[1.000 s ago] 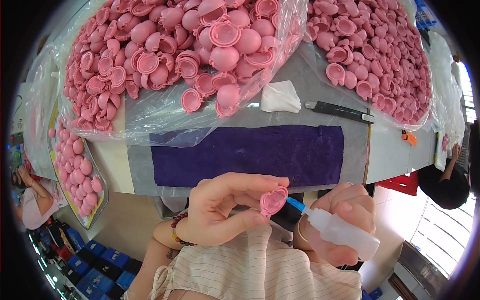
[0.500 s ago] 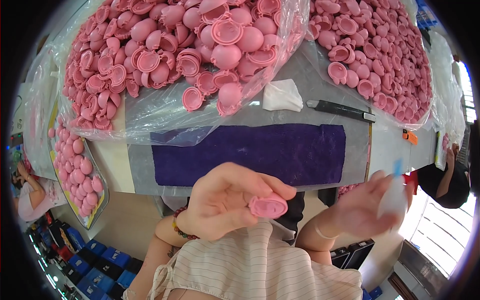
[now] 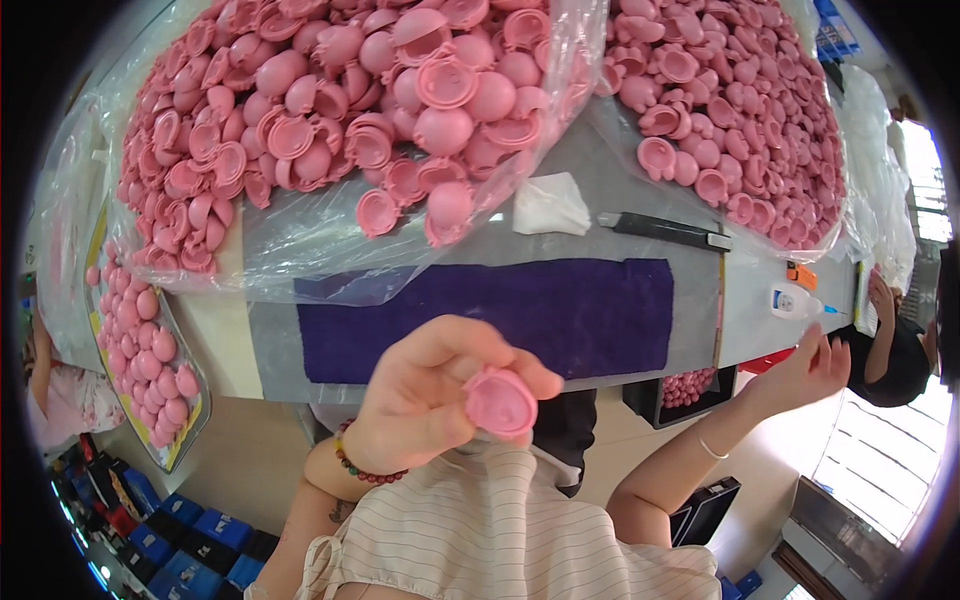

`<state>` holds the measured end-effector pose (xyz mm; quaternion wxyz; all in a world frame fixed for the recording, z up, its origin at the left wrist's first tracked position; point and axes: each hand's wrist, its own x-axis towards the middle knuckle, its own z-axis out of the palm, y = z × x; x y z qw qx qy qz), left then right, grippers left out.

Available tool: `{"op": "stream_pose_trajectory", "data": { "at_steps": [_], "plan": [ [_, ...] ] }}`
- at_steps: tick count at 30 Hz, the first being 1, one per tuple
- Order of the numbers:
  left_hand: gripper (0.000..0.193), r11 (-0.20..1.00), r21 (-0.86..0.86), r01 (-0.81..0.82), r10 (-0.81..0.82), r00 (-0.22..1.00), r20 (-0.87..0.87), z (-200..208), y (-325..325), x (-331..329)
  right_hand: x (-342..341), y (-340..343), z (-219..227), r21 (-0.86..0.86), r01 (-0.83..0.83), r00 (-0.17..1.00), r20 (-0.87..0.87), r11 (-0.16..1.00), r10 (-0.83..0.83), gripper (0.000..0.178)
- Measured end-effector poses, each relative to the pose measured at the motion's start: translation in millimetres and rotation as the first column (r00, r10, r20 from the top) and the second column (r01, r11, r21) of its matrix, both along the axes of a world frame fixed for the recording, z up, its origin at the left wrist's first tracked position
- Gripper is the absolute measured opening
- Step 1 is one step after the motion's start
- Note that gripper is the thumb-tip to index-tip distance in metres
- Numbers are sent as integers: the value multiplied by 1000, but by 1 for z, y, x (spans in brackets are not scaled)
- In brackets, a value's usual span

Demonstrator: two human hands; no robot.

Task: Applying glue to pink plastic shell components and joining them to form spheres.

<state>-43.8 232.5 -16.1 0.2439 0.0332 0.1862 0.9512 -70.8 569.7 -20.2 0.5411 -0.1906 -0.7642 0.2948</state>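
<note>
Between the thumb and fingers of my left hand (image 3: pixel 420 385) is a pink plastic half shell (image 3: pixel 502 403), its hollow side facing up, above the near edge of the table. My right hand (image 3: pixel 815 368) is stretched out to the far right, holding nothing, its fingers apart. Just beyond it a small white squeeze bottle (image 3: pixel 792 301) with a blue nozzle lies on its side on the table. A dark purple cloth (image 3: pixel 490 315) is spread out beyond my left hand.
Heaps of pink shells (image 3: pixel 290 135) and pink pieces (image 3: pixel 740 120) lie on clear plastic at the back. A utility knife (image 3: pixel 665 230), a white cloth (image 3: pixel 551 205) and an orange object (image 3: pixel 801 274) lie between. Pink pieces fill a tray (image 3: pixel 190 425) at left. Other people sit at both sides.
My right hand has let go of the squeeze bottle, now lying on the table at right, and has moved outward. My left hand has turned the half shell so its hollow shows more fully.
</note>
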Motion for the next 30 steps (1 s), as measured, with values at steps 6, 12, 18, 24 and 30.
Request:
{"op": "stream_pose_trajectory", "data": {
  "at_steps": [6,12,18,24,30],
  "plan": [
    [33,991,14,-132,130,951,-280,-15,-2,-5,-37,-69,42,384,-526,815,483,759,320,23],
    [28,999,-43,-28,19,980,-198,-5,3,-2,-86,-77,39,267,-744,574,725,613,381,21],
    [25,970,218,106,-99,994,-43,-4,2,-2,-72,-86,43,-93,-691,539,595,717,596,14],
    [29,957,264,123,-134,991,23,-2,3,2,-12,-128,43,-596,-663,186,454,453,871,19],
    [45,953,-267,-140,98,981,-166,7,2,1,-4,-129,42,-69,-778,385,732,624,561,34]
  ]
}}
